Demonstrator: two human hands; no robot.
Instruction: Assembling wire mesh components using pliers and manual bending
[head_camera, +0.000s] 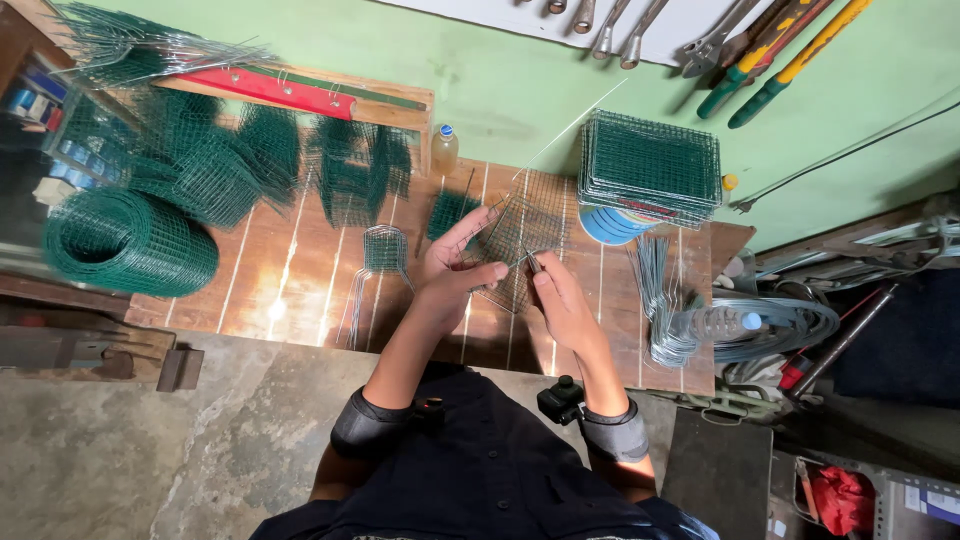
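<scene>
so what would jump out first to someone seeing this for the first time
Probably the two hands at the middle of the wooden table: the left hand grips a square of wire mesh while the right hand pinches a thin wire at its edge. Next would be the big roll of green mesh at the far left and the stack of green mesh panels at the back right.

Wooden counter (290, 290), slatted. Roll of green wire mesh (128, 243) at its left end; bent green mesh pieces (215, 170) heaped behind. Stack of flat mesh panels (650, 165) on a blue tub (605, 228) (tub mostly hidden). Small plastic bottle (444, 150) by the wall. Bundle of wire rods (655, 290) at right, clear bottle (715, 323) beside. Wrenches (610, 25) and cutters (770, 50) hang on the green wall
</scene>
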